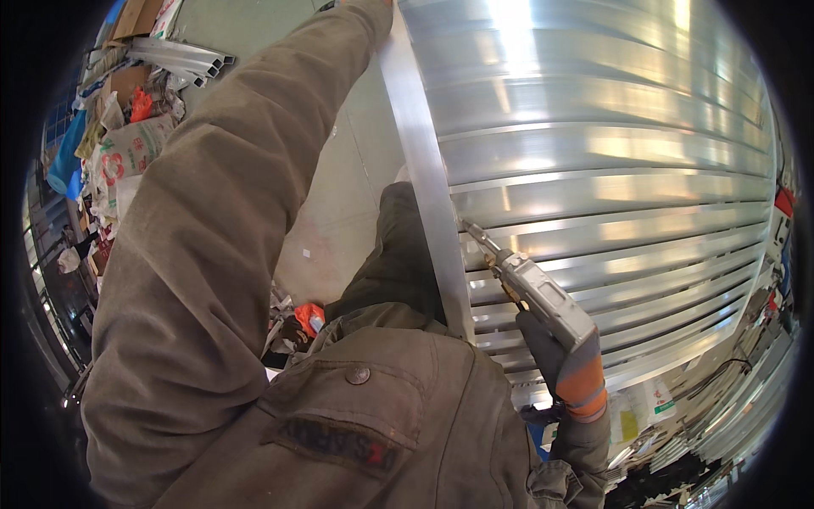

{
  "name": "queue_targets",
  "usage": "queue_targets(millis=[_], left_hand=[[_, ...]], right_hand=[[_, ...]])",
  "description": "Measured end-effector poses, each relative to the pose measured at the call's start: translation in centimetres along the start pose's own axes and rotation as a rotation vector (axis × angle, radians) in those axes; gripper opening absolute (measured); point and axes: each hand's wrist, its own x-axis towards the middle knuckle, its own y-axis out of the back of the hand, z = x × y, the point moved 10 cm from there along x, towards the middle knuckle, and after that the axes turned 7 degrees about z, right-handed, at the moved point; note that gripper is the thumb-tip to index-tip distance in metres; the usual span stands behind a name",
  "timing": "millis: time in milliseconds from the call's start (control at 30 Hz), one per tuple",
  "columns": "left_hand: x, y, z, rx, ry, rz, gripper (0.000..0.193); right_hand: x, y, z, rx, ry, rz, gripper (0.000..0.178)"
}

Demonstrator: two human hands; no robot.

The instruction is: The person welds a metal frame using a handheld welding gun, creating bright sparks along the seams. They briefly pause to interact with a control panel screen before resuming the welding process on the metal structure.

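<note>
Rightward of centre, gloved right hand [547, 349] closed around a silver handheld tool [547, 293], nozzle [480, 237] by the rail [426, 157] of a slatted metal panel [593, 153] at upper right, left sleeve [229, 178] reaching top edge, left hand beyond frame, its grip indeterminable.

- The right hand [577, 377], in an orange-and-dark glove, grips a silvery handheld tool [549, 297].
- The tool's tip sits near a metal frame bar [429, 161] edging a shiny slatted panel [593, 153].
- The left sleeve [237, 161] reaches the top edge.
- Square tubes [174, 58] lie upper left.
</note>
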Motion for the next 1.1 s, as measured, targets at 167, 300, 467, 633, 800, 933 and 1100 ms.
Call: queue_targets(millis=[167, 300, 467, 633, 800, 933, 1100], left_hand=[[0.3, -0.3, 0.2, -0.007, -0.007, -0.009, 0.086], [0.9, 0.1, 0.1, -0.002, -0.015, -0.009, 0.087], [1.7, 0.6, 0.1, 0.009, -0.030, -0.012, 0.087], [2.0, 0.7, 0.1, 0.023, -0.044, -0.017, 0.088], [2.1, 0.5, 0.3, 0.023, -0.045, -0.022, 0.089], [2.3, 0.7, 0.1, 0.024, -0.049, -0.025, 0.089], [2.4, 0.5, 0.3, 0.024, -0.052, -0.031, 0.090]], right_hand=[[0.9, 1.2, -2.0, -0.062, 0.165, 0.068, 0.027], [2.7, 0.3, -0.4, 0.009, 0.098, 0.112, 0.027], [5.2, -1.5, -0.3, -0.068, 0.273, 0.107, 0.020], [5.9, -2.5, -0.1, -0.100, 0.362, 0.119, 0.020], [6.4, -2.8, 1.2, 0.019, 0.231, 0.089, 0.021], [6.5, -3.5, 2.8, 0.172, 0.019, 0.071, 0.023], [6.5, -3.4, 1.5, 0.022, 0.192, 0.074, 0.025]])
